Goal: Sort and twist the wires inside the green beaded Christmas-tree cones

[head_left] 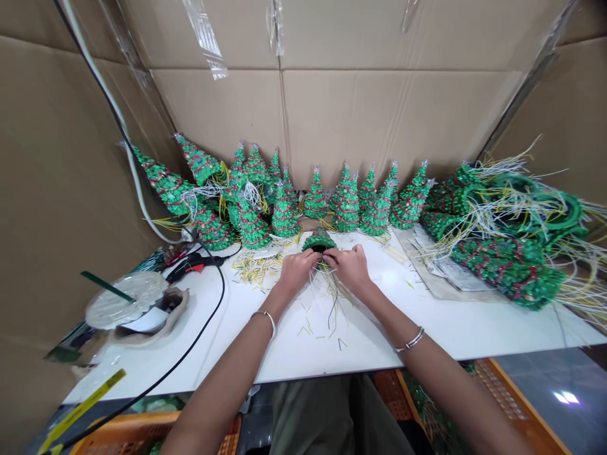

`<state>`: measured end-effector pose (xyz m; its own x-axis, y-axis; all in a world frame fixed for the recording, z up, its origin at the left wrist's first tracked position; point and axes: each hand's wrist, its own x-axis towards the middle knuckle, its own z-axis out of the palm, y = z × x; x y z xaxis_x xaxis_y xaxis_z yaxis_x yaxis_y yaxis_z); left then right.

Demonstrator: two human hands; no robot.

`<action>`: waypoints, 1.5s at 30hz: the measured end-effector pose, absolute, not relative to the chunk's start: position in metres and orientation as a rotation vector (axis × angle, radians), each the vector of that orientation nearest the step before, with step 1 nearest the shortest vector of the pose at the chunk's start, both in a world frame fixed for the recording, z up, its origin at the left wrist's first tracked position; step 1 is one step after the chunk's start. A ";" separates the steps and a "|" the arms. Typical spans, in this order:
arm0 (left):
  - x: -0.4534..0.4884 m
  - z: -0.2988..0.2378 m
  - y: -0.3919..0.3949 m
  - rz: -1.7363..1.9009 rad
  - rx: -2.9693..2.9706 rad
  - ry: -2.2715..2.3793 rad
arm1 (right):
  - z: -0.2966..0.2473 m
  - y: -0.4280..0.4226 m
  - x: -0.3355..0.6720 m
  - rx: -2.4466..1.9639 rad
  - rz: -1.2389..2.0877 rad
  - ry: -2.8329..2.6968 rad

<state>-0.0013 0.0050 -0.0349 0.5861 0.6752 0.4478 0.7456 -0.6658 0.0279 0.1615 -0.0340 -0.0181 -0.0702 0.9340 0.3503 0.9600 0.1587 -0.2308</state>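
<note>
Yellow wire offcuts [313, 330] lie nearest on the white desk [427, 322], before the small green tinsel Christmas tree [319, 241]. The left hand [298, 270] and right hand [348, 268] both clasp its base, wire ends [332, 292] trailing below; more tinsel trees [346, 205] stand beyond it.

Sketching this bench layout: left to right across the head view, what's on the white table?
Clear round plastic lid → black-and-red tool → yellow wire clippings → left hand → small green tinsel tree → right hand → papers → green tinsel trees trailing wires
</note>
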 end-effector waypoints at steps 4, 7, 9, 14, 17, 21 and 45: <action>-0.005 -0.033 0.006 -0.606 -2.686 -1.142 | -0.012 -0.036 0.161 -1.879 -0.120 -2.123; -0.006 -0.032 0.007 -0.611 -2.696 -1.109 | -0.010 -0.037 0.160 -1.903 -0.131 -2.153; -0.006 -0.032 0.008 -0.622 -2.691 -1.094 | -0.011 -0.037 0.159 -1.900 -0.129 -2.156; -0.006 -0.033 0.009 -0.646 -2.683 -1.072 | -0.017 -0.035 0.159 -1.841 -0.065 -2.033; -0.006 -0.034 0.008 -0.664 -2.686 -1.072 | -0.020 -0.033 0.159 -1.775 0.030 -1.919; -0.005 -0.034 0.006 -0.750 -2.690 -1.111 | -0.024 -0.030 0.160 -1.641 0.263 -1.737; -0.010 -0.031 0.001 -1.340 -2.605 -1.129 | -0.015 -0.039 0.158 -1.624 0.318 -1.903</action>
